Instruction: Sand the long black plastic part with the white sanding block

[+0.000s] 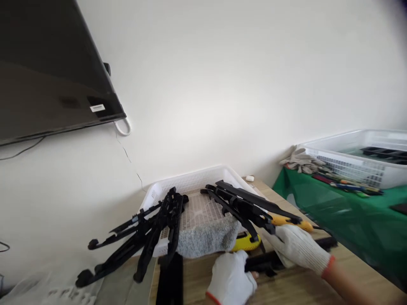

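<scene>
My left hand point(232, 279), in a white knitted glove with a red cuff, is closed around the left end of a long black plastic part point(265, 263). To its right, my right hand point(300, 248), gloved the same way, is closed on a pale, thin thing, perhaps a cloth, against that part; its exact shape is unclear. Behind the hands lie a yellow tool point(247, 242) and an orange-yellow handle point(286, 222). A white basket point(190, 182) holds two bundles of black plastic parts point(162, 224), and a grey cloth point(208, 238) hangs over its front edge.
A black screen point(54, 72) hangs on the wall at upper left. On the right, a green-covered surface point(333, 212) bears another white basket point(346, 167), grey gloves point(302, 160) and several pens or tools point(349, 184). Clear plastic bags point(51, 288) lie at lower left.
</scene>
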Demonstrator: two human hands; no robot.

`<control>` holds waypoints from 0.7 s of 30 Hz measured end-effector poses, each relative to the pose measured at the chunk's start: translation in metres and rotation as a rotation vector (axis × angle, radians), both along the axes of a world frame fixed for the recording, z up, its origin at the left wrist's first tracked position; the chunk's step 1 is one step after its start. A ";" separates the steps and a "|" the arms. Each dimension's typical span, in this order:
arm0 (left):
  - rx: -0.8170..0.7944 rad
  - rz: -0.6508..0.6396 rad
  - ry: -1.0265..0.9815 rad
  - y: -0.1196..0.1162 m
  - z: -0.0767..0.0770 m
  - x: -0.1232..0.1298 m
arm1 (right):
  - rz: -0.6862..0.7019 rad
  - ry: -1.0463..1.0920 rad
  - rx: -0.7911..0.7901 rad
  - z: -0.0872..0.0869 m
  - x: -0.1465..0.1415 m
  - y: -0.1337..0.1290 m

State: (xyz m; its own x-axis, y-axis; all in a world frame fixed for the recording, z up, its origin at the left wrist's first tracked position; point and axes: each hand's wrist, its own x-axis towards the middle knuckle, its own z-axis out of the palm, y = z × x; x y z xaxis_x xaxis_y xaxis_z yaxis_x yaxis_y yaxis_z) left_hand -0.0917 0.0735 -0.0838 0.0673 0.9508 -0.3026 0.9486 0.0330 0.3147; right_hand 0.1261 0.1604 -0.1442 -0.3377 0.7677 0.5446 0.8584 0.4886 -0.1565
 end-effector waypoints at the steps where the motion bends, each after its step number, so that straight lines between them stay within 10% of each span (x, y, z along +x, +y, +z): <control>1: 0.056 -0.018 0.000 -0.001 -0.001 -0.001 | -0.006 -0.001 -0.007 0.003 -0.001 -0.002; 21: 0.287 -0.103 -0.172 -0.023 -0.018 -0.029 | -0.187 -0.039 -0.152 0.013 -0.013 -0.015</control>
State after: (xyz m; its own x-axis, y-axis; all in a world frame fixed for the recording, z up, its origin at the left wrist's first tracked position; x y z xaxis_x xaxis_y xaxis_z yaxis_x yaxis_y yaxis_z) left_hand -0.1203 0.0504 -0.1013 0.1940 0.9810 0.0006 0.8745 -0.1732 0.4531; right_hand 0.1126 0.1457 -0.1310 -0.2008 0.8909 0.4073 0.9385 0.2942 -0.1808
